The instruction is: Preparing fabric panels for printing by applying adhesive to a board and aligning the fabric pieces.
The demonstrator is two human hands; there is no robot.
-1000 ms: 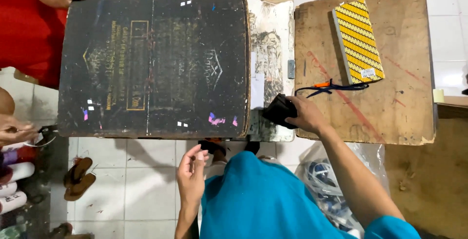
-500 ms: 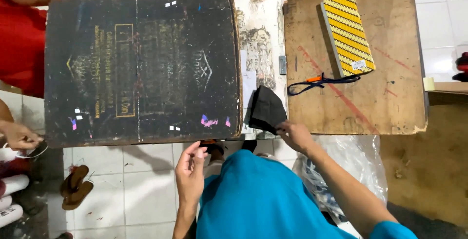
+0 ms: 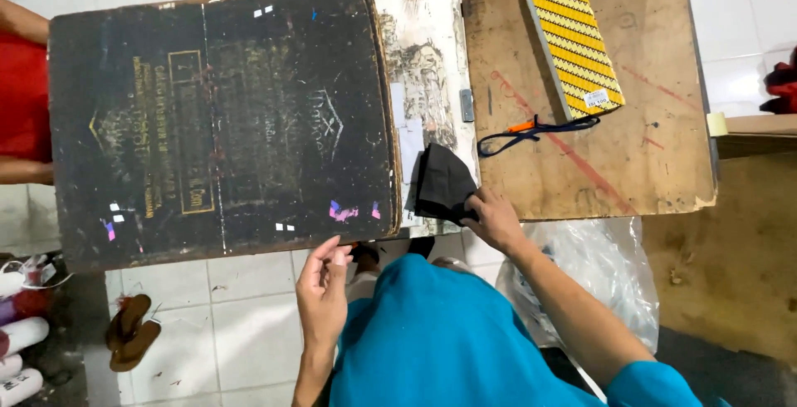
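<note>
Pinched folded black cloth piece (image 3: 442, 184) with right hand (image 3: 495, 219), at three o'clock of large worn black board (image 3: 220, 120). Held left hand (image 3: 322, 288) open, empty, at board's six o'clock edge.

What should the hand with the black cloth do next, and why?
Probably lay the black cloth flat on the pale stained strip beside the big dark board. The right hand pinches only its lower corner, so it sits bunched and folded there. The left hand hovers free below the board's edge and could help smooth it.
</note>
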